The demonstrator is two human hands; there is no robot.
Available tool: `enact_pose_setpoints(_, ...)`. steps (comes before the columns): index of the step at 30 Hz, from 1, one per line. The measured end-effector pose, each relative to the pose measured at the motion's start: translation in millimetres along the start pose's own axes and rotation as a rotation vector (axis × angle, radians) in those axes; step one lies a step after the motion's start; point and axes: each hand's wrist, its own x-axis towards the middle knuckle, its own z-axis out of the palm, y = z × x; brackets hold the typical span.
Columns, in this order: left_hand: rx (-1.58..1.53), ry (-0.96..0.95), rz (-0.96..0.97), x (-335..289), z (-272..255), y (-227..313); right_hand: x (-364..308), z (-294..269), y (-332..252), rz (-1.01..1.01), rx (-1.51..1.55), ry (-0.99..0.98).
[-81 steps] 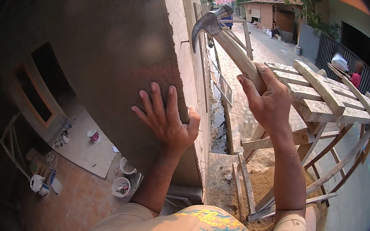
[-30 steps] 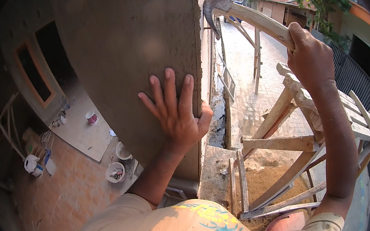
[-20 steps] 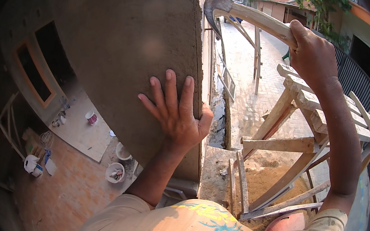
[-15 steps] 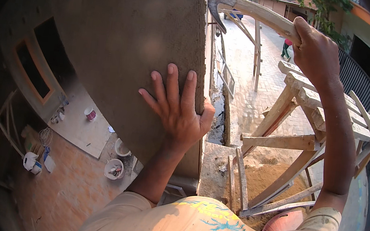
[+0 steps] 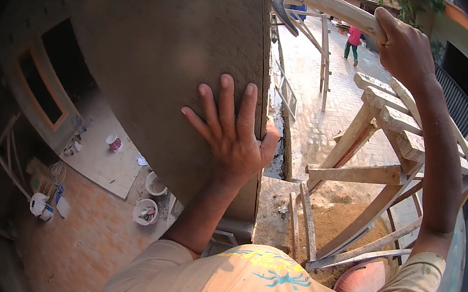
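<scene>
My right hand (image 5: 407,50) grips the wooden handle of a claw hammer (image 5: 341,13), raised at the upper right. Its metal head is at the top of the view, by the far edge of a grey-brown plastered wall (image 5: 171,41). The curved claw points down, and the head's top is cut off by the frame. My left hand (image 5: 232,137) lies on the wall face with its fingers spread. Its thumb reaches round the wall's right edge. A small dark nail-like piece (image 5: 275,24) sticks out from that edge near the claw.
A wooden trestle scaffold (image 5: 387,117) stands at my right, above sand (image 5: 341,221). Two white buckets (image 5: 145,212) sit on the floor at the lower left. A narrow drainage ditch (image 5: 274,156) runs along the wall. Farther up the paved street (image 5: 312,68) is a person in red (image 5: 353,38).
The hammer and my right hand have shifted slightly up and right in view. My left hand stays against the wall. The person in the street shows more fully now.
</scene>
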Motion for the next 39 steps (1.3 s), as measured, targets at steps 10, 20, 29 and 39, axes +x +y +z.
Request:
enact_pose_setpoints(10,0.005,0.007,-0.012,1,1,0,19,-34,-17,0.056,0.074,-0.086)
enact_pose_setpoints(20,0.018,0.008,-0.011,1,-1,0,32,-42,-3,-0.018,0.072,-0.069)
enact_pose_setpoints(29,0.014,0.017,-0.007,1,3,0,20,-45,-9,0.026,0.118,-0.072)
enact_pose_setpoints(39,0.001,0.014,-0.005,3,1,2,5,-12,12,-0.136,-0.113,0.474)
